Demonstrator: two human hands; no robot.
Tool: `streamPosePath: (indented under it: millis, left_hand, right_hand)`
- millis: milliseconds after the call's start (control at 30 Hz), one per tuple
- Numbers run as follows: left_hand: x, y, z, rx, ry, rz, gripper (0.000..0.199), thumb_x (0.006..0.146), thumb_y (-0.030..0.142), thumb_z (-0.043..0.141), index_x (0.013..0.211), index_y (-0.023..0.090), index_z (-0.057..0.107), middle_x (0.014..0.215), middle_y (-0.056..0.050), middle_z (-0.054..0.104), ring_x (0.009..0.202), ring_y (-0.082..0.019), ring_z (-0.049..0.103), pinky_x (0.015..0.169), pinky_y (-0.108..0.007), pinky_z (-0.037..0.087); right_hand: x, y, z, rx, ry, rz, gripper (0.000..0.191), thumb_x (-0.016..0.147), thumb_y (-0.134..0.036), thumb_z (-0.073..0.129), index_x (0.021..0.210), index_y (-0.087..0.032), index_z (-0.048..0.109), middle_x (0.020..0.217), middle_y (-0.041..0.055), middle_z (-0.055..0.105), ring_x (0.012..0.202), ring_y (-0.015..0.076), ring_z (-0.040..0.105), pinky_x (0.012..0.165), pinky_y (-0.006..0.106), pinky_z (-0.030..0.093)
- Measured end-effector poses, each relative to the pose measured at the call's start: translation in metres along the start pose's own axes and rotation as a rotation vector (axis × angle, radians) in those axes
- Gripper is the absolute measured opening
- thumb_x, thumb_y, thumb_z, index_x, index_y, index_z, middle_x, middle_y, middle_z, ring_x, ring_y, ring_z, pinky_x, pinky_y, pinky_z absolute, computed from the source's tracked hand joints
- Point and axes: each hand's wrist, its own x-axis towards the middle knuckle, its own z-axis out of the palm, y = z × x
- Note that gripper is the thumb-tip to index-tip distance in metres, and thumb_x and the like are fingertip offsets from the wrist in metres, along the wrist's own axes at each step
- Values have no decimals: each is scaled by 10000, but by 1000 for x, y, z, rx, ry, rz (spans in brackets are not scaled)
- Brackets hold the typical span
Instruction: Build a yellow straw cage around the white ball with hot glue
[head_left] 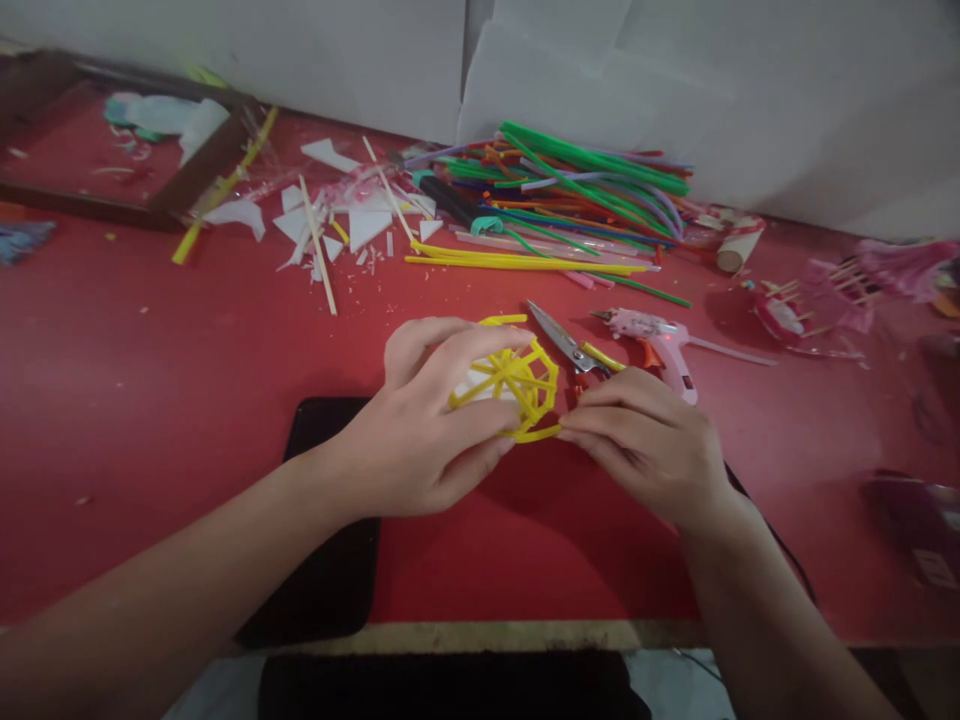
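My left hand is wrapped round a small wheel-like frame of yellow strips, with a white piece showing inside it. Several spokes meet at its middle. Between the fingertips of my right hand is the end of a yellow strip that curves along the frame's lower edge. Just beyond my right fingers lie scissors, blades pointing up and left, partly covered by the hand. A pink hot glue gun with a glue stick in its back lies behind them.
Coloured pipe cleaners are heaped at the back, with yellow ones in front. White scraps and wooden sticks lie left of them. A black flat device sits under my left forearm. A pink model with sticks stands right.
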Motion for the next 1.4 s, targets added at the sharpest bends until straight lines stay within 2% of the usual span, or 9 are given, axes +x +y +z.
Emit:
streamPosePath:
  millis: [233, 667, 833, 1067, 1400]
  left_hand:
    - [0, 0, 0, -2, -8, 12, 123, 915, 205, 621, 1010, 245, 688, 1496, -112, 466, 1313, -367, 420, 1094, -593, 353]
    - [1, 0, 1, -53, -39, 25, 189, 925, 158, 601, 1064, 251, 689, 1488, -113, 445, 1337, -351, 400, 1135, -568, 329]
    - [0, -1, 1, -74, -34, 30, 151, 934, 161, 591, 1005, 245, 695, 1486, -105, 440, 1338, -346, 392, 1127, -566, 338]
    - [2, -1, -2, -80, -53, 32, 193, 929, 127, 569, 1014, 243, 698, 1478, -125, 461, 1298, -333, 441, 1117, -582, 324]
    - [0, 0, -2, -58, -51, 21, 141, 920, 277, 663, 1042, 220, 701, 1485, -145, 487, 1318, -366, 443, 1134, -595, 313]
  right_hand:
    - [3, -4, 1, -49, 52, 22, 77, 916, -169, 707, 964, -217, 741, 879, 41, 746, 809, 173, 690, 748, 329, 573]
    - [4, -5, 1, -8, 87, 21, 109, 909, -173, 725, 997, -236, 738, 858, 27, 747, 800, 166, 699, 741, 322, 590]
    - [3, -2, 0, 41, 41, -33, 199, 914, -120, 705, 1091, -202, 744, 887, 48, 718, 796, 151, 656, 716, 309, 566]
    - [2, -1, -2, 83, 0, -59, 199, 915, -67, 672, 1056, -176, 763, 884, 57, 685, 794, 145, 624, 692, 304, 533]
    - [3, -3, -1, 97, 6, -53, 178, 904, -67, 686, 1040, -152, 763, 871, 58, 685, 784, 139, 619, 695, 295, 535]
